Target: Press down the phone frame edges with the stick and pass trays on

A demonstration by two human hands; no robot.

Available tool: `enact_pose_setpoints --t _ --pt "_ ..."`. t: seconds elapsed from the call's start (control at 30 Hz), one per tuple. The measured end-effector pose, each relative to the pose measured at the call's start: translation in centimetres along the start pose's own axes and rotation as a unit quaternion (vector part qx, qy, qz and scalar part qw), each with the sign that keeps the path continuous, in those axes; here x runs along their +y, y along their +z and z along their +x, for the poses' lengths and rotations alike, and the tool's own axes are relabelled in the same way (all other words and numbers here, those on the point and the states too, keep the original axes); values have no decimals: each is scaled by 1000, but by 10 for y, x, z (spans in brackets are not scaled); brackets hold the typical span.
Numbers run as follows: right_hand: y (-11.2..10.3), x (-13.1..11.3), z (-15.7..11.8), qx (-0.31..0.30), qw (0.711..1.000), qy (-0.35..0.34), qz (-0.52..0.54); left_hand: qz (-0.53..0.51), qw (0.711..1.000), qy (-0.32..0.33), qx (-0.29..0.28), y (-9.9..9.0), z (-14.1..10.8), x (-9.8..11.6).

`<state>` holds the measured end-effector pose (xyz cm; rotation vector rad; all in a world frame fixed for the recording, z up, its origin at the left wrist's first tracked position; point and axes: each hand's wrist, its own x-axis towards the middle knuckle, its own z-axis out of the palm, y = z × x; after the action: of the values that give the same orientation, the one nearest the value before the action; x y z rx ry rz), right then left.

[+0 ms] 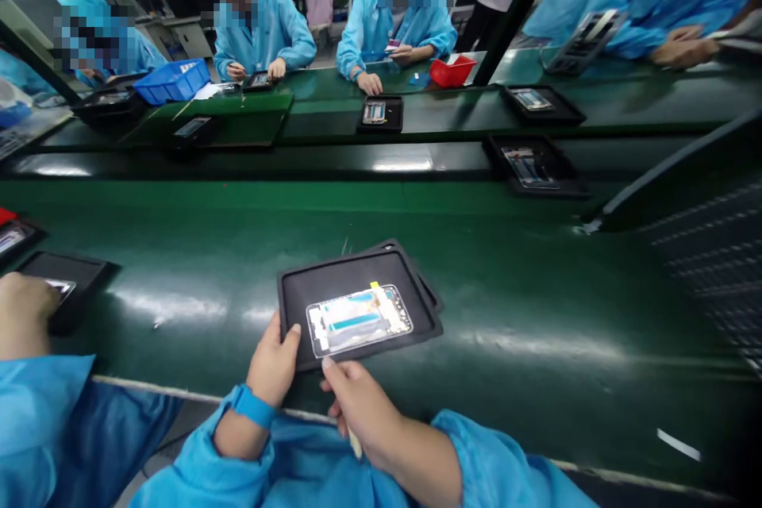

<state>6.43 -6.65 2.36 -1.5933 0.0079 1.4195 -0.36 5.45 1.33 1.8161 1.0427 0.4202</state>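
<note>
Left hand (274, 363) gripping upper tray (336, 279) of two, right hand (364, 406) holding one stick (355, 445), one phone frame (359, 321)

Worktop (524, 286): green. Near tray (339, 279): black. Phone panel (364, 309): silvery white, blue strips (354, 321), yellow tab (375, 286). Wristband (253, 406): blue. Stick (355, 444): cream. Far bin (451, 75): red.

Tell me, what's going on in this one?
The person's left hand grips the left end of a black tray holding a phone-like part. The right hand, holding a pale stick-like tool, is at the tray's near edge. Another tray lies partly underneath. At far left, a co-worker's hand is over a separate tray.
</note>
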Motion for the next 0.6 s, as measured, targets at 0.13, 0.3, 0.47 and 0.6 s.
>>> enact_pose_setpoints --t 0.13,0.3,0.47,0.6 --pt "-17 -4 -6 -78 991 -5 -109 82 996 -28 38 -15 15 -9" --pt "-64 -33 -22 -38 942 -159 -294 256 955 78 130 -13 11 -3" --pt "-76 -72 -17 94 797 -324 -501 341 887 291 108 12 -9 18" --pt "-66 -83 -10 56 722 -354 -592 371 864 336 53 31 -19 29"
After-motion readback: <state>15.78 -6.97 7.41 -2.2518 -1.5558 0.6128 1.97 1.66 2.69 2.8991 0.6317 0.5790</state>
